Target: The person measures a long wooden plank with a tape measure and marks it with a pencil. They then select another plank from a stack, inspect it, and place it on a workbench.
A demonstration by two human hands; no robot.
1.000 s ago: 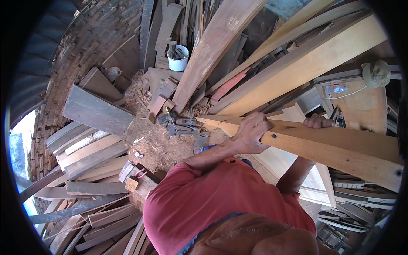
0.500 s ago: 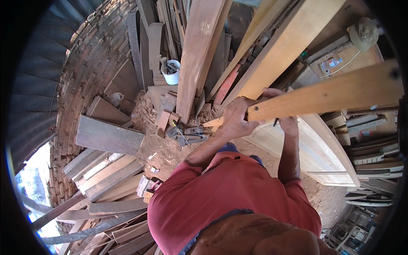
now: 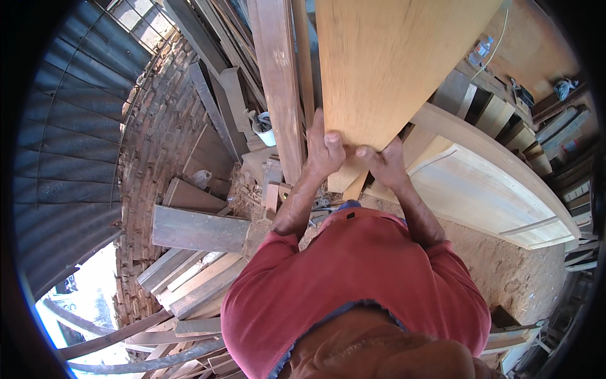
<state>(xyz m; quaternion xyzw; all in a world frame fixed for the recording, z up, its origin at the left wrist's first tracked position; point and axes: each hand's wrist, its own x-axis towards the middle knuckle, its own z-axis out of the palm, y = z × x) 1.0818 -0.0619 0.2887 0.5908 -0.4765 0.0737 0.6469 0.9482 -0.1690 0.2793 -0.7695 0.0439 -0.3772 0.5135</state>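
A wide, pale yellow-brown wooden board (image 3: 391, 69) stretches away from me, its broad face turned up. My left hand (image 3: 324, 151) grips the left corner of its near end, thumb on top and fingers along the edge. Across from it, my right hand (image 3: 385, 163) clasps the right corner, thumb also on the face. The fingers under the board are hidden. Below the near end shows another pale plank (image 3: 346, 175). Beside my right forearm stands a large curved-edge wooden panel (image 3: 486, 196).
Left of the board lean tall planks (image 3: 278, 82), with a white bucket of tools (image 3: 265, 134) beside them. Wood offcuts (image 3: 196, 284) pile up at the left, before a brick wall (image 3: 164, 126). More stacked wood lies at the right. Sawdust covers the floor (image 3: 492, 265).
The board has turned from edge-on, pointing right, to broad face up, pointing away from me. My left hand shifted to its left corner. The dark thin thing by my right hand no longer shows.
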